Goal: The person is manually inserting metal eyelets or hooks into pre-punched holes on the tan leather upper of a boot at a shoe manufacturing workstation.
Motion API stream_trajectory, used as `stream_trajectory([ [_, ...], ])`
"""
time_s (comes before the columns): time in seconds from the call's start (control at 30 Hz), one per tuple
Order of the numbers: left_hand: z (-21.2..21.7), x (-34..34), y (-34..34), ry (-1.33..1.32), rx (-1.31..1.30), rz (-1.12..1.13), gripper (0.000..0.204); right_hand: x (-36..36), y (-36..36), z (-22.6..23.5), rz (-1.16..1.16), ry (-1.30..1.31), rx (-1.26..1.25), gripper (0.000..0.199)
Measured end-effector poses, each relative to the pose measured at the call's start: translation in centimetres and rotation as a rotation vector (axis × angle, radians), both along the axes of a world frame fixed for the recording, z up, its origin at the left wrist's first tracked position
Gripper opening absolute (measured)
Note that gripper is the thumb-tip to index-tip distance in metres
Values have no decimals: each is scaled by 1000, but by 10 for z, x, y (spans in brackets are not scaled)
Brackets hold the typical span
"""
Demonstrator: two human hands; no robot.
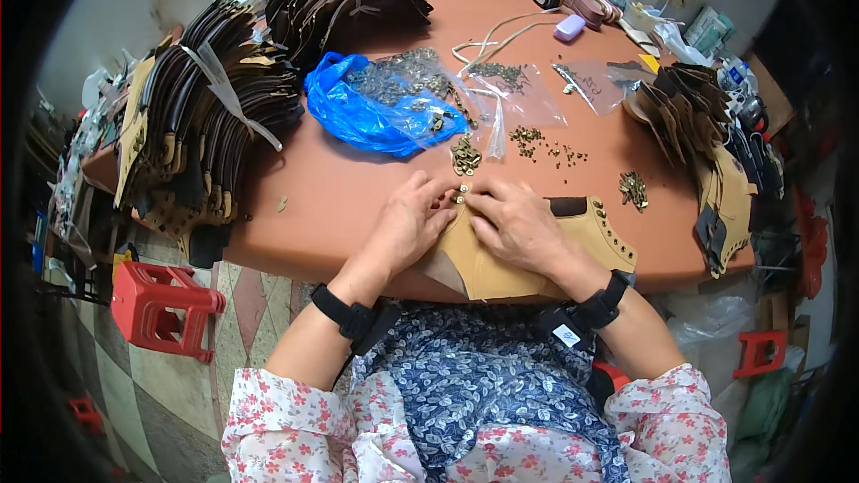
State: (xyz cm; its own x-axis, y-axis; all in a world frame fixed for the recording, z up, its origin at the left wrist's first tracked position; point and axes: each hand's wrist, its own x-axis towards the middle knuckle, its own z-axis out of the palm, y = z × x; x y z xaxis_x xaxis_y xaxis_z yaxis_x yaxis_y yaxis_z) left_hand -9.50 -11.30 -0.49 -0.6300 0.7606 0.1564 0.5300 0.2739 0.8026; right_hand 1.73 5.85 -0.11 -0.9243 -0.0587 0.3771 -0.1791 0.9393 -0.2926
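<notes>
A tan leather boot upper (497, 268) lies at the table's front edge, with a dark patch and a row of brass lace hooks (604, 224) along its right side. My left hand (413, 216) is closed at the upper's far left corner, its fingertips pinched at the edge. From the other side, my right hand (517, 222) grips the same corner with bent fingers. Small brass pieces (463, 193) show between the two hands; which fingers touch them is hidden. Just beyond lies a little heap of brass hooks (465, 156).
Bundled dark uppers (215, 98) stack at left, with another bundle (349, 0) behind. More uppers (684, 116) stand at right. A blue bag (358, 116) of metal parts, scattered rivets (546, 145) and another hook heap (633, 190) lie on the table. A red stool (161, 304) stands at left.
</notes>
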Motion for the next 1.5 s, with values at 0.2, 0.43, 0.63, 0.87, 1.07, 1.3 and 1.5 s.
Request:
stream_trajectory([
  [0.2, -14, 11, 0, 502, -7, -34, 39, 9, 3, 0, -107, 11, -120, 30],
  [0.43, -11, 23, 11, 553, -160, 18, 40, 9, 4, -6, -120, -17, -78, 33],
  [0.63, -9, 21, 12, 488, -106, 49, 34, 8, 4, -10, -111, 62, -66, 30],
  [0.87, -11, 23, 11, 536, -169, 36, 38, 7, 2, -14, -101, 101, -65, 29],
  [1.07, -12, 33, -10, 521, -89, -40, 51, 8, 4, -14, -122, 67, -45, 30],
  [1.3, -15, 36, -7, 592, -156, -14, 52, 8, 4, -14, -126, 54, -61, 31],
  [1.5, -17, 34, -4, 612, -131, 15, 45, 8, 3, -13, -121, 58, -71, 31],
])
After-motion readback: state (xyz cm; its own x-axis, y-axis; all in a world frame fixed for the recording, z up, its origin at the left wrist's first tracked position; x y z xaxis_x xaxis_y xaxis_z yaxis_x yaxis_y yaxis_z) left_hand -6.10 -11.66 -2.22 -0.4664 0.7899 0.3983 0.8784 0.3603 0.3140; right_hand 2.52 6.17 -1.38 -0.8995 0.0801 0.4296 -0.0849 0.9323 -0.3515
